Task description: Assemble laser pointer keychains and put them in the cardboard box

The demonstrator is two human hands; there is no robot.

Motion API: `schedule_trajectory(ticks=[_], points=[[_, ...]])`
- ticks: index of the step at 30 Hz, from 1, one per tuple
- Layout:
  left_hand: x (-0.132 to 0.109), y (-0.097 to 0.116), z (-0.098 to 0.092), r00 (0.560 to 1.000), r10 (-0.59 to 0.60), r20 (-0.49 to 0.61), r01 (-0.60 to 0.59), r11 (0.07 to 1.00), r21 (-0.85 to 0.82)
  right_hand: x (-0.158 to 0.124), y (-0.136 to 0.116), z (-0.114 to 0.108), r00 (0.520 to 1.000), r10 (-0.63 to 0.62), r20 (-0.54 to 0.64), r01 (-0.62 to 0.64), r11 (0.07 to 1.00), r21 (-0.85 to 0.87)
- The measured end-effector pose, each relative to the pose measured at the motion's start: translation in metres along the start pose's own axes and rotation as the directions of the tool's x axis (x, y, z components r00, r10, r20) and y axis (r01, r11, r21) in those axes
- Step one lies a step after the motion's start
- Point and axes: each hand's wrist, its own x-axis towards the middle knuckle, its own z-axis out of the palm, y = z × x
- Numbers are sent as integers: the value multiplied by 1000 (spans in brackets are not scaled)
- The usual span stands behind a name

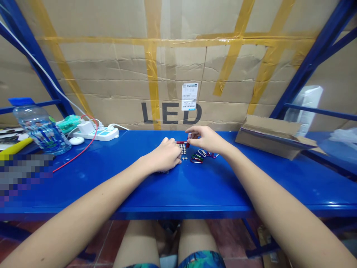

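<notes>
My right hand (pixel 208 138) pinches a small dark red cylinder (pixel 189 137) between thumb and fingers, holding it upright just above the blue tabletop. To its left, my left hand (pixel 164 155) is closed, its fingers curled and turned away from me. What those fingers hold, if anything, is hidden. A thin red piece (pixel 180 142) shows at the left hand's far edge. Between the hands stand rows of small silver button-like pieces (pixel 183 149), partly covered by the left hand. Coloured carabiner clips (pixel 197 158) lie just right of them, below my right hand.
A water bottle (pixel 41 126), a white power strip (pixel 104 133) and a red cable (pixel 93 140) occupy the left side. On the right stands an open cardboard box (pixel 267 139). A large taped carton (pixel 117 82) forms the back wall, between blue shelf posts (pixel 309 63).
</notes>
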Motion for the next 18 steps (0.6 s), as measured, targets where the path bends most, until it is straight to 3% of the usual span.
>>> schedule_trajectory(ticks=[3, 6, 9, 12, 15, 18], points=[[0, 0, -1, 999, 27, -22, -27, 999, 24, 0, -2, 0, 1000, 14, 19, -14, 1000, 12], [3, -6, 0, 980, 6, -200, -6, 1000, 1, 1, 0, 0, 998, -30, 49, 28, 999, 42], [6, -14, 3, 875, -70, -479, 31, 996, -89, 1, 5, 3, 995, -93, 43, 91, 995, 47], [7, -20, 8, 745, -44, -666, -63, 989, -136, 0, 7, 8, 992, -118, 40, 114, 989, 98], [7, -21, 11, 654, 8, -757, -155, 980, -123, -1, 5, 12, 985, -148, 94, 133, 980, 151], [7, -20, 11, 617, 27, -787, -191, 975, -117, -1, 3, 13, 978, -155, 138, 131, 976, 173]])
